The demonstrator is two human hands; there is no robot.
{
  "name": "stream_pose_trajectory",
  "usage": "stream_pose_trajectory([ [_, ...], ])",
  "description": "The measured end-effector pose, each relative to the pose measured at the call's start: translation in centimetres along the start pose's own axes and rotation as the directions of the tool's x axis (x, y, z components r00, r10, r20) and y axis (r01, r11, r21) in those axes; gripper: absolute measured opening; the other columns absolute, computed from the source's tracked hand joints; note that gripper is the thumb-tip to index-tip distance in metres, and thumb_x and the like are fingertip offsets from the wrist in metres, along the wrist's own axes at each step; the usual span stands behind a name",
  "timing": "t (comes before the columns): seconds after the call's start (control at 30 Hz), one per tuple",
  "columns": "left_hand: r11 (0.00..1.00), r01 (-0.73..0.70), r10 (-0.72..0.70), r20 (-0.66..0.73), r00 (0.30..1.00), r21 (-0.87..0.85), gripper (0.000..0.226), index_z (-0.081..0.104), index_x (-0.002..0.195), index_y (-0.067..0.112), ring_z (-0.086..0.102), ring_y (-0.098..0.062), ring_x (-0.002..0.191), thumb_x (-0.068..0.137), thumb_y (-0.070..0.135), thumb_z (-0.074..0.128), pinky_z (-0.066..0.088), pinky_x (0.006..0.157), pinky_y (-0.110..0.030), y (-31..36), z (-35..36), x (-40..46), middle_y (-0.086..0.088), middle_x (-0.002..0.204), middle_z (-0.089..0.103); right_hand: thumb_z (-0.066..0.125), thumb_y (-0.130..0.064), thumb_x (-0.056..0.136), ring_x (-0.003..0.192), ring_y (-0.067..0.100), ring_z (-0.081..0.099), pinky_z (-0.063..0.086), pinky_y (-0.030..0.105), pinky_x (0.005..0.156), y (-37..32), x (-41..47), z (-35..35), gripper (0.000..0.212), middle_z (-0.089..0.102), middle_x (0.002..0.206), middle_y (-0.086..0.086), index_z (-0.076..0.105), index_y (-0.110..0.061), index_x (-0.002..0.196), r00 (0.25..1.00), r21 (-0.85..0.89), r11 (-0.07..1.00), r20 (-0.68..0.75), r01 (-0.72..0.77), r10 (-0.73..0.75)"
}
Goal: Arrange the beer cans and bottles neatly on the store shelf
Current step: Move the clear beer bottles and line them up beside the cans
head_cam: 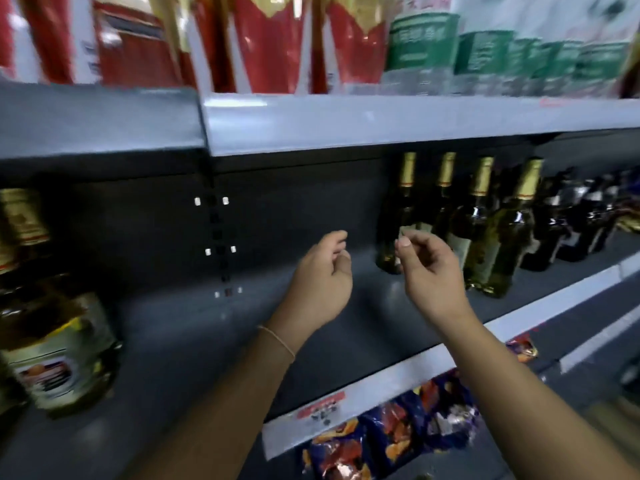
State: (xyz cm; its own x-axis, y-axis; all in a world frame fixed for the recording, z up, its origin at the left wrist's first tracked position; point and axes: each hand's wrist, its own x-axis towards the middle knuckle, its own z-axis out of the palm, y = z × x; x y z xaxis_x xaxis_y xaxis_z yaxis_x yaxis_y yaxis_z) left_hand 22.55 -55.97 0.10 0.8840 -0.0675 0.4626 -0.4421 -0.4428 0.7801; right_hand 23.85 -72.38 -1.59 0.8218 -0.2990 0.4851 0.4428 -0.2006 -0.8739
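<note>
Both hands, left hand (320, 271) and right hand (431, 271), loosely curled, holding nothing; gold-capped bottles (498, 233) stand rowed just right of the fingers (403, 241), shelf (194, 327) bare leftward—partly done, I judge.

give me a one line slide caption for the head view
Both empty hands, left hand and right hand, hover over the bare middle shelf beside a row of gold-capped bottles.

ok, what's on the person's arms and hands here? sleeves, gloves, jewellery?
Both forearms are bare, with no sleeves in view and no gloves. The left hand has a thin light-coloured string bracelet round its wrist. The right hand and its wrist show nothing worn. No rings can be made out.
</note>
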Motion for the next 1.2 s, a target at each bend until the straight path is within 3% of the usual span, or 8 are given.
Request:
stream_pose_trajectory([
  [0.17, 0.997, -0.082, 0.082, 0.095, 0.992, -0.009, 0.038, 0.05, 0.134, 0.015, 0.053, -0.012, 0.119, 0.098, 0.021, 0.041, 0.041, 0.104, -0.027, 2.9, 8.2, 3.8, -0.005, 0.133, 0.055, 0.062, -0.013, 0.095, 0.068, -0.01, 0.058, 0.045, 0.005, 0.069, 2.7, 5.6, -7.5, 0.019, 0.064, 0.088, 0.002, 0.064, -0.006, 0.113, 0.986, -0.121, 0.992, -0.156, 0.04, -0.059],
  [0.3, 0.993, -0.12, 0.12, 0.136, 0.984, -0.007, 0.043, 0.052, 0.133, 0.012, 0.053, -0.019, 0.12, 0.094, 0.026, 0.04, 0.042, 0.105, -0.033, 4.7, 13.5, 6.3, -0.007, 0.132, 0.057, 0.066, -0.024, 0.092, 0.089, 0.014, 0.063, 0.05, 0.027, 0.087, 4.2, 9.5, -12.3, 0.028, 0.066, 0.097, 0.003, 0.064, -0.009, 0.115, 0.963, -0.298, 0.954, -0.25, 0.018, -0.096],
  [0.43, 0.995, -0.098, 0.099, 0.178, 0.979, -0.014, 0.037, 0.049, 0.136, 0.013, 0.051, -0.017, 0.123, 0.1, 0.016, 0.041, 0.041, 0.106, -0.034, 5.9, 16.8, 8.3, -0.005, 0.136, 0.054, 0.062, -0.047, 0.083, 0.114, 0.031, 0.058, 0.048, 0.048, 0.099, 6.5, 13.6, -15.7, 0.06, 0.062, 0.121, 0.013, 0.055, -0.008, 0.128, 0.953, -0.478, 0.877, -0.288, -0.055, -0.097],
  [0.6, 0.998, -0.059, 0.057, 0.229, 0.972, 0.0, 0.039, 0.047, 0.138, 0.016, 0.048, -0.014, 0.126, 0.1, 0.019, 0.04, 0.038, 0.109, -0.03, 6.5, 19.2, 10.0, -0.003, 0.139, 0.051, 0.071, -0.043, 0.084, 0.13, 0.036, 0.045, 0.041, 0.048, 0.108, 8.3, 16.7, -16.9, 0.077, 0.044, 0.142, 0.018, 0.037, -0.011, 0.145, 0.962, -0.516, 0.834, -0.266, -0.195, 0.061],
  [0.8, 0.999, -0.036, 0.036, 0.231, 0.972, -0.002, 0.039, 0.047, 0.138, 0.018, 0.049, -0.012, 0.124, 0.099, 0.019, 0.04, 0.039, 0.105, -0.025, 6.4, 20.2, 10.3, 0.0, 0.137, 0.052, 0.078, -0.045, 0.077, 0.119, 0.033, 0.056, 0.049, 0.047, 0.1, 10.4, 17.7, -17.2, 0.082, 0.055, 0.132, 0.015, 0.039, -0.016, 0.144, 0.975, -0.489, 0.853, -0.201, -0.183, 0.094],
  [1.0, 0.999, -0.054, 0.053, 0.232, 0.971, -0.001, 0.038, 0.047, 0.138, 0.016, 0.047, -0.012, 0.127, 0.1, 0.018, 0.039, 0.035, 0.102, -0.018, 5.9, 20.3, 9.5, -0.001, 0.14, 0.051, 0.074, -0.05, 0.074, 0.076, 0.03, 0.063, 0.053, 0.035, 0.072, 10.5, 15.1, -17.8, 0.064, 0.064, 0.107, 0.014, 0.051, -0.024, 0.129, 0.982, -0.465, 0.884, -0.18, -0.04, -0.05],
  [1.1, 0.998, -0.059, 0.059, 0.225, 0.973, -0.004, 0.039, 0.045, 0.139, 0.018, 0.047, -0.012, 0.128, 0.1, 0.017, 0.038, 0.037, 0.106, -0.022, 5.7, 19.7, 9.1, -0.001, 0.14, 0.05, 0.069, -0.058, 0.074, 0.082, 0.032, 0.064, 0.057, 0.044, 0.075, 9.5, 12.6, -17.5, 0.064, 0.062, 0.112, 0.003, 0.05, -0.031, 0.129, 0.982, -0.469, 0.883, -0.151, 0.03, -0.113],
  [1.2, 0.999, -0.052, 0.052, 0.207, 0.977, -0.003, 0.04, 0.044, 0.14, 0.017, 0.047, -0.009, 0.126, 0.1, 0.015, 0.039, 0.035, 0.103, -0.018, 5.4, 18.1, 8.7, 0.0, 0.139, 0.05, 0.075, -0.04, 0.081, 0.101, 0.021, 0.056, 0.045, 0.026, 0.087, 8.1, 9.9, -16.5, 0.061, 0.058, 0.114, 0.0, 0.051, -0.023, 0.134, 0.976, -0.473, 0.875, -0.117, 0.108, -0.184],
])
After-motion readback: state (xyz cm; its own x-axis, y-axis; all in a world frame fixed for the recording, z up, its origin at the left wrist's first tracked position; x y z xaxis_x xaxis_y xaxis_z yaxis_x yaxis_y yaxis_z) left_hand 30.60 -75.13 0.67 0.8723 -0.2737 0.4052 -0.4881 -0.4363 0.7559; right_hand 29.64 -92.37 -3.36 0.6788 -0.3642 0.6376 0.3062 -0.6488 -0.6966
